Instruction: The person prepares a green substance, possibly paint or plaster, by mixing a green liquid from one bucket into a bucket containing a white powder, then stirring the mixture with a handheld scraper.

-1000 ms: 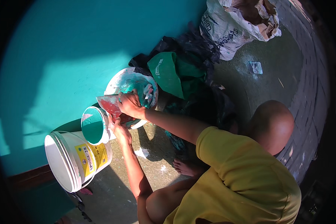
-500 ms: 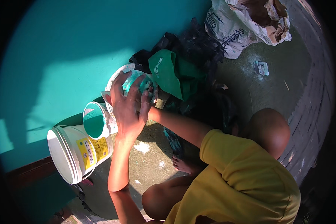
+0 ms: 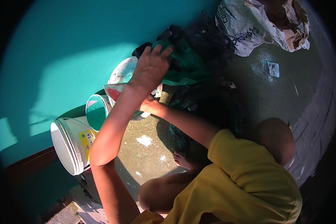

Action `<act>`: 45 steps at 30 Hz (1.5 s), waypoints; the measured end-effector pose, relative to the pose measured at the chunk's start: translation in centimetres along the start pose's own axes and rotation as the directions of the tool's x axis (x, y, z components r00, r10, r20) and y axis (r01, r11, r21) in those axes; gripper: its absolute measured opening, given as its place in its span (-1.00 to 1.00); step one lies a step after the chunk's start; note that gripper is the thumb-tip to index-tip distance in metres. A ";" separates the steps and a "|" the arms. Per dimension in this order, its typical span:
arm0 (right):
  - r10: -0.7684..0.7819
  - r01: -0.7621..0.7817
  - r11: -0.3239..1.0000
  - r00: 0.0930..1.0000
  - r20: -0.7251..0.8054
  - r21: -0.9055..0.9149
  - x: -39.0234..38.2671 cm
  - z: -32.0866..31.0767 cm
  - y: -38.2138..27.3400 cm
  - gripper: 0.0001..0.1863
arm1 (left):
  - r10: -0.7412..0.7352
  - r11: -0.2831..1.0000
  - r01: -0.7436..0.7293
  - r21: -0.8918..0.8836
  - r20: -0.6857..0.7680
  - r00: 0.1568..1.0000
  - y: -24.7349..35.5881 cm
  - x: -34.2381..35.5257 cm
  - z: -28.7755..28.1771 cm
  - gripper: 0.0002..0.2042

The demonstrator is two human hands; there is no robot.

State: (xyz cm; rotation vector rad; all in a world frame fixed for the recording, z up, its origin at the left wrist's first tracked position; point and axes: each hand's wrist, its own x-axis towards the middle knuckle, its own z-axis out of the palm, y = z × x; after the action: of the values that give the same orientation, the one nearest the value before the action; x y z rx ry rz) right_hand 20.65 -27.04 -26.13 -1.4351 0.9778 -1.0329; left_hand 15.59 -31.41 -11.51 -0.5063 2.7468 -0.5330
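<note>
My left hand (image 3: 153,69) reaches over a white paint-smeared bucket (image 3: 120,72), its fingers curled over the green bag (image 3: 186,63) beyond it. The exact grip is partly hidden behind the knuckles. Below, my right hand (image 3: 149,105) is closed at the bucket's near side, mostly covered by my left forearm. From it sticks out the flat, reddish-stained blade of a putty knife (image 3: 113,90); its handle is hidden. A smaller white pail with green paint (image 3: 96,112) stands left of the bucket. A larger lidded white bucket (image 3: 65,145) with a yellow label is nearest the wall's base.
A teal wall (image 3: 74,41) rises on the left. Black plastic sheeting (image 3: 209,35) lies around the green bag. At the far right stands a torn white paper sack (image 3: 246,31). A small square piece (image 3: 272,69) lies on the powder-spotted concrete floor (image 3: 153,149).
My left hand has moved from over the bucket to the green bag, which has shifted left and folded differently. My left forearm now crosses in front of my right hand. The view has shifted slightly.
</note>
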 end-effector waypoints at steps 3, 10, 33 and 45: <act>0.070 -0.102 0.901 0.993 -0.091 -0.422 1.0 0.2 0.8 -0.70 | -0.071 0.974 0.046 -0.224 -0.105 0.992 -0.8 -0.4 0.1 -0.47; 0.190 -0.177 0.891 0.982 -0.011 -0.418 2.0 0.4 2.7 -0.52 | -0.212 0.800 0.077 -0.595 -0.160 0.964 -0.8 -0.1 -0.5 -0.03; 0.353 -0.184 0.474 0.936 -0.006 -0.861 6.8 -1.7 4.7 -0.48 | -0.688 0.235 0.731 -0.640 0.422 0.590 -7.0 -21.9 9.1 -0.43; 0.645 -0.599 0.658 0.761 0.070 0.457 8.6 4.0 3.0 -0.45 | -0.761 0.447 0.557 -0.700 0.029 0.648 2.0 -20.2 17.5 -0.46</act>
State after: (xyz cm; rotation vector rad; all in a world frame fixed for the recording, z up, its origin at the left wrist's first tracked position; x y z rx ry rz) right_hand 26.88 -34.39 -28.58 -0.5720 1.1004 -0.7356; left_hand 39.23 -27.05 -23.46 -1.9076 2.8472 0.3265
